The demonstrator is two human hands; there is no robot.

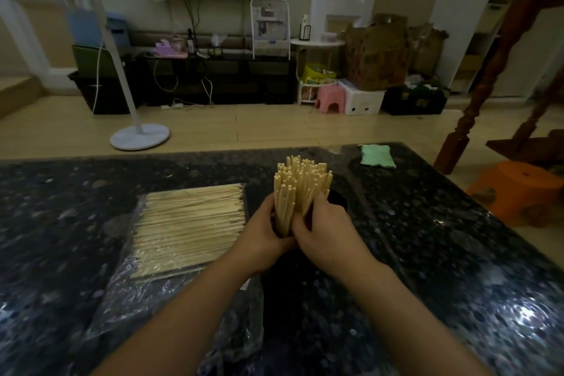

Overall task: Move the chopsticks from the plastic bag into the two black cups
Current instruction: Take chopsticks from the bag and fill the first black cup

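Tabletop (457, 253), dark and speckled, fills the lower half of the frame and is cut off at the left, right and bottom edges. Left of centre lies the clear plastic bag (146, 278), its near end crumpled and hard to read against the dark surface, with a flat layer of chopsticks (189, 229) inside it. At centre, an upright bundle of chopsticks (300, 189) fans out above both hands. The left hand (262, 241) wraps its fingers round the bundle's left side, and the right hand (323, 232) closes on the right side, fingers curled tight against the sticks. The hands hide the bundle's lower part and nearly all of the cup it stands in. One black cup (337, 200) shows only as a dark rim just right of the bundle. Toward the upper right of the tabletop lies a small green cloth (377, 156).
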